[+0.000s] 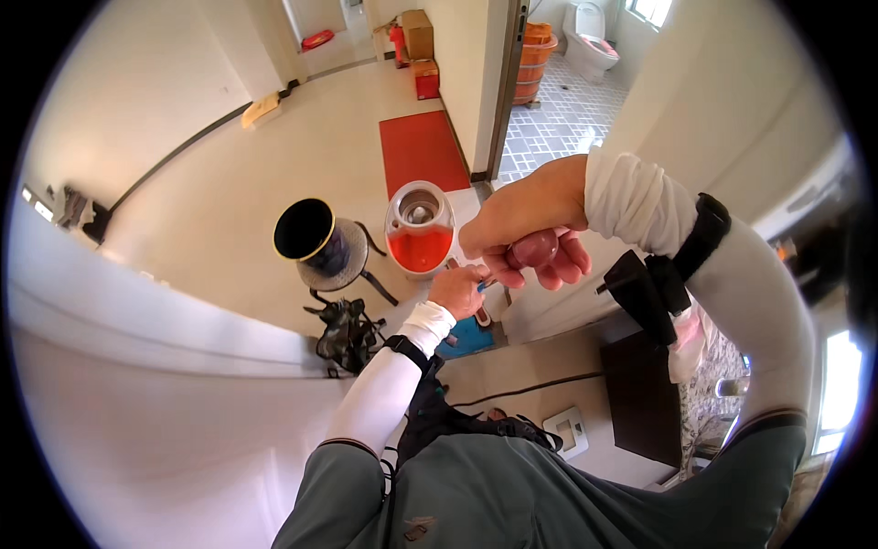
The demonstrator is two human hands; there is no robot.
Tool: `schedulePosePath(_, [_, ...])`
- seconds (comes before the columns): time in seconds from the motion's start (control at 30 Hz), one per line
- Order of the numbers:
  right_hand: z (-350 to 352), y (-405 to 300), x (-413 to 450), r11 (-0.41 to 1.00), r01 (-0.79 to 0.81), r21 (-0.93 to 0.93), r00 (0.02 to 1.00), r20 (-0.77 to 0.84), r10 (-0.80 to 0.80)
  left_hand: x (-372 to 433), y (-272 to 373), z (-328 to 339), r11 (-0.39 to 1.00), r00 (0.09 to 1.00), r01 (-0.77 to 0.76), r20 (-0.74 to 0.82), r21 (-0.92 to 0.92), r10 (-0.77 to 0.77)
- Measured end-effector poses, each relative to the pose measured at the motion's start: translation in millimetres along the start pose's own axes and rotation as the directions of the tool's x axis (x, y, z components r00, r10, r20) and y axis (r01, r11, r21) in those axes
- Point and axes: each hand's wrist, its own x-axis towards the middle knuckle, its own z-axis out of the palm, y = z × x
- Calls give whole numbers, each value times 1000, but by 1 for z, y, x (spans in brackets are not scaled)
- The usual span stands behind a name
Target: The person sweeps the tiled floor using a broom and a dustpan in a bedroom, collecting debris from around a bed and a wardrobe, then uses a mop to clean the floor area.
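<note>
My right hand (531, 230), palm partly upward, holds a glossy, rounded dark pink object (535, 249); it may be the end of a handle seen end-on. Just left of and below it, my left hand (458, 291) is closed around a thin object with a blue part (483, 285), mostly hidden by the fingers. Whether the two held things are joined cannot be told. Beyond my left hand, a white oval bucket (420, 230) with a round metal basket and a red-orange section stands on the floor.
Left of the bucket, a dark gold-rimmed pot (305, 230) sits on a round stool (360, 257), near a dark figurine (343, 333). A red mat (422, 151) lies beyond, a blue mat (470, 340) below my left hand. A doorway opens right; a scale (566, 431) and cable lie nearby.
</note>
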Motion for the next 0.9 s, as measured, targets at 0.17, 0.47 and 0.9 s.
schedulePosePath(0.17, [-58, -10, 20, 984, -61, 165, 997, -33, 68, 52, -15, -39, 1000, 988, -7, 157, 2, 7])
schedulePosePath(0.47, [-148, 29, 47, 886, -136, 443, 965, -143, 220, 160, -55, -51, 995, 971, 17, 239, -93, 5])
schedulePosePath(0.9, [-26, 176, 72, 974, -47, -220, -291, -930, -224, 327, -103, 4, 996, 984, -32, 174, -78, 45])
